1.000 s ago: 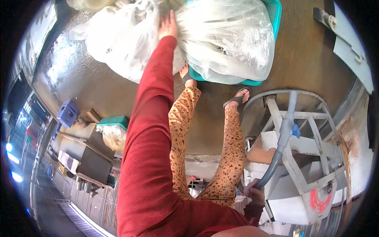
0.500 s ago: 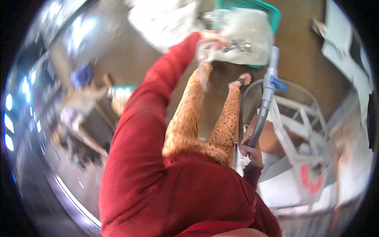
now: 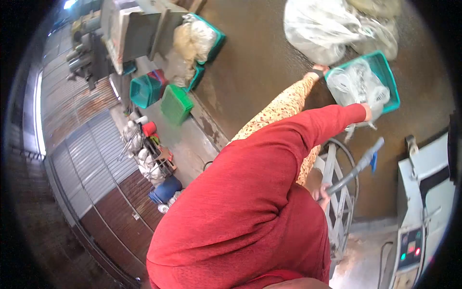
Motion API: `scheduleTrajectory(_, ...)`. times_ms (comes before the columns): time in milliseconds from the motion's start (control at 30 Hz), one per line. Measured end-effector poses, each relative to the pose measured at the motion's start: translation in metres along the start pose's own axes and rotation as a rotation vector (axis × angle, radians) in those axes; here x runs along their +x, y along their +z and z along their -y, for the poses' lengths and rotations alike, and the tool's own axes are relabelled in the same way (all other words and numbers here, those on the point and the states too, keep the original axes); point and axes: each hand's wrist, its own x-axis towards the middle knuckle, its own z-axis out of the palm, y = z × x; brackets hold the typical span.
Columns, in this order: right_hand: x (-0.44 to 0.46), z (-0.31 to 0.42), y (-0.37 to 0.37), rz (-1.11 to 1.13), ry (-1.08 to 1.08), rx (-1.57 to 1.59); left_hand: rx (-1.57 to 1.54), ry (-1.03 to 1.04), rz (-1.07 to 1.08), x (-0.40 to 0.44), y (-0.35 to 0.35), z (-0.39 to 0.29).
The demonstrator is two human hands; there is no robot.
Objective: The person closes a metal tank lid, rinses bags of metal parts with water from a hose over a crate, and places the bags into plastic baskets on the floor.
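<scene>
A clear plastic bag (image 3: 347, 82) lies in a teal plastic crate (image 3: 395, 96) on the wet floor, near my feet. At the bag's near edge, my left hand (image 3: 368, 112) grips the gathered plastic; the red sleeve hides part of it. What the bag holds is hard to make out, though some shiny bits show. My right hand (image 3: 322, 193) is wrapped round a grey hose with a pipe end (image 3: 356, 169). A blue valve handle (image 3: 374, 162) sits near the pipe's tip, which points towards the crate side.
Large white plastic bags (image 3: 317, 26) stand beyond the crate. A grey metal frame (image 3: 332, 168) is beside my right hand. On the right is a machine with a control panel (image 3: 410, 248). Green crates (image 3: 177, 103) and a grey cabinet (image 3: 130, 33) stand on the left.
The view has swung left, so the crate and bag appear farther right. My left hand stays on the bag and my right hand on the hose.
</scene>
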Motion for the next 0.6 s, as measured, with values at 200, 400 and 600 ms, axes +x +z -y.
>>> scheduleTrajectory(200, 0.057, 0.092, 0.036, -0.138, -0.370, 0.259, 0.323, 0.195, 0.050, -0.061, 0.065, -0.068)
scheduleTrajectory(400, 0.150, 0.140, 0.002, 0.278, -0.980, -0.797, 0.163, -0.028, -0.081, -0.092, 0.076, -0.091)
scheduleTrajectory(600, 0.165, 0.164, 0.024, 0.109, -0.022, -0.050, 0.196, 0.338, -0.476, -0.089, 0.087, -0.070)
